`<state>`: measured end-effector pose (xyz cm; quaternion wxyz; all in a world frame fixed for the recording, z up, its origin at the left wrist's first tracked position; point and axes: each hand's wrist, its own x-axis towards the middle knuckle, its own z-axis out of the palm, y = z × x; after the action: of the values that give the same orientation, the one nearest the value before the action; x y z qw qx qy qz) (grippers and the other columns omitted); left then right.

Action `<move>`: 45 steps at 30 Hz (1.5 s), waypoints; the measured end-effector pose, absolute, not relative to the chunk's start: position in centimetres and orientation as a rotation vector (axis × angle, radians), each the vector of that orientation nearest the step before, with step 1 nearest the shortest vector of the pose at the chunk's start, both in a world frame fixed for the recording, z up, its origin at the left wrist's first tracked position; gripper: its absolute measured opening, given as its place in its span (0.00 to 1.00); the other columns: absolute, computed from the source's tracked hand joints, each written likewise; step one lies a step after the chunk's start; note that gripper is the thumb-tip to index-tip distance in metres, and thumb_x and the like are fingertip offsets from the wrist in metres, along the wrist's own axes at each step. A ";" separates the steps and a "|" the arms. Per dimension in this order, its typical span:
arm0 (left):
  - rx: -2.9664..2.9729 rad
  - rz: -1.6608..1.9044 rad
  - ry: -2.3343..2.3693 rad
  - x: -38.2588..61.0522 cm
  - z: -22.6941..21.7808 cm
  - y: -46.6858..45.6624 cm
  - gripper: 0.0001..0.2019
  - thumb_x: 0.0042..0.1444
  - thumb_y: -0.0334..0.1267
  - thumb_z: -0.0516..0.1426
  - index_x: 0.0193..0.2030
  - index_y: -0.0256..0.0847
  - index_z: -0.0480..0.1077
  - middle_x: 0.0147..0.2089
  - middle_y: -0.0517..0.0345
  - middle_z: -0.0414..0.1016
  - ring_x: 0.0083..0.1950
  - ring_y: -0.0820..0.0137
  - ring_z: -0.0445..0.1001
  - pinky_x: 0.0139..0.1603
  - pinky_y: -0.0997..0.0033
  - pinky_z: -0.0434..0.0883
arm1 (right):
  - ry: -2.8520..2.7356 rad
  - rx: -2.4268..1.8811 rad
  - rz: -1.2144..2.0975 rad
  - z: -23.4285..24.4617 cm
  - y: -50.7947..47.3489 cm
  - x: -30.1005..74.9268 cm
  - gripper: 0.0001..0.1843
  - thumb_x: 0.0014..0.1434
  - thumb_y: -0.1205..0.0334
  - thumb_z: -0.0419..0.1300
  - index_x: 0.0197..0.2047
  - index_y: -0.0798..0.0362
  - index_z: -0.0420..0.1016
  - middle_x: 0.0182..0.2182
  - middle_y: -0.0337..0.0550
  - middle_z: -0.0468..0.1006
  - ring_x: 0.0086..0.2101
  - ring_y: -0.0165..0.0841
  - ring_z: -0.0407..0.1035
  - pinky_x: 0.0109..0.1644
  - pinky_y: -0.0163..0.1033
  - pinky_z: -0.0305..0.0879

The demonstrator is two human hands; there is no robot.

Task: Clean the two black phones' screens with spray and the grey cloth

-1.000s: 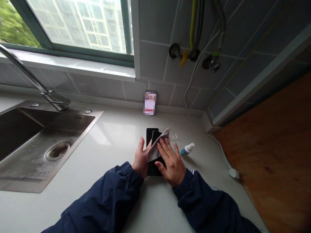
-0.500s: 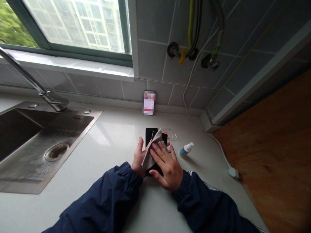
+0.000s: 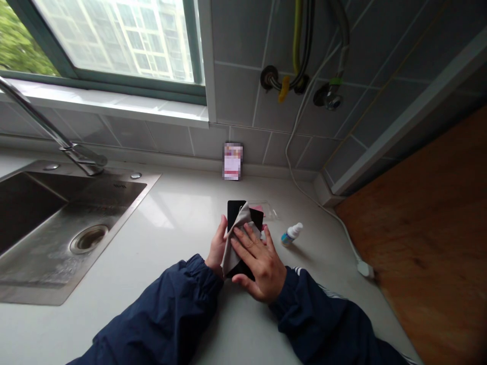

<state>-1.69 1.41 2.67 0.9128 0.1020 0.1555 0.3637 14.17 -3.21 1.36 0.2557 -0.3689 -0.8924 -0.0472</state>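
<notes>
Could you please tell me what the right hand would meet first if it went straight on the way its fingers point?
The grey cloth under its fingers, then the black phone; depth is hard to judge.

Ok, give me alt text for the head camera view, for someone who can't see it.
A person's right hand presses a grey cloth onto a black phone, steadied by the left hand, on a white countertop beside a steel sink and a small bottle.
</notes>
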 end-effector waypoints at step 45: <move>0.338 0.863 0.306 -0.4 1.8 1.0 0.36 0.72 0.60 0.45 0.77 0.38 0.59 0.72 0.45 0.70 0.77 0.54 0.61 0.81 0.56 0.46 | -2.223 -1.284 -0.110 0.9 -2.3 14.7 0.41 0.76 0.41 0.40 0.81 0.57 0.37 0.78 0.56 0.48 0.77 0.51 0.38 0.76 0.69 0.41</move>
<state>-0.36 1.00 1.78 0.8832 0.1623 0.1471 0.4147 14.66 -2.25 0.89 0.2820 -0.4793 -0.8301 -0.0409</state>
